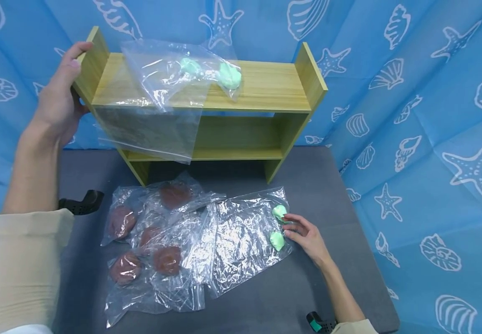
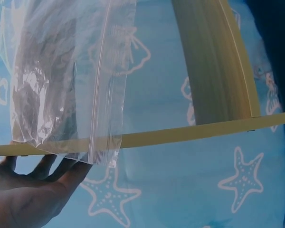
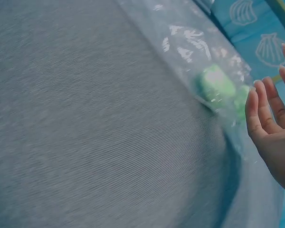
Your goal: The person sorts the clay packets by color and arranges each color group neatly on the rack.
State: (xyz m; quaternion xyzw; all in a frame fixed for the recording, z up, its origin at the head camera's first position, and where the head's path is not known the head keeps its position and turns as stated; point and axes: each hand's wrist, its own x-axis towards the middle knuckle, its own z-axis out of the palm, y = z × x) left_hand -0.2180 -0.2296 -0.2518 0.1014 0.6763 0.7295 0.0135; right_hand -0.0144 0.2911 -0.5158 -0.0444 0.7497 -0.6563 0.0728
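The left hand (image 1: 61, 90) grips the far left side of a wooden shelf (image 1: 266, 88), its fingers hooked around the edge of the upright board. The shelf stands at the far side of a dark grey table (image 1: 249, 311). A clear zip bag (image 1: 153, 125) lies over its top board, with two pale green lumps (image 1: 229, 75) towards its right end and its zip end hanging over the near edge on the left. The left wrist view shows this hanging part close beside the left hand's fingers.

The right hand (image 1: 309, 239) is relaxed and ungripped, its fingers slightly bent, at the right edge of a second clear bag (image 1: 241, 236) lying flat on the table. Two mint lumps (image 1: 277, 240) sit along that bag's right side, right by the fingertips; whether the fingers touch them, I cannot tell.

To the left, more clear bags (image 1: 144, 297) overlap on the table and hold five reddish-brown lumps (image 1: 167, 260).

A black device (image 1: 83, 202) shows at the left wrist, and another black device (image 1: 327, 326) with a green patch (image 1: 315, 325) at the right. The blue curtain (image 1: 433, 185) behind and to the right is printed with white starfish, scallops and spiral shells.
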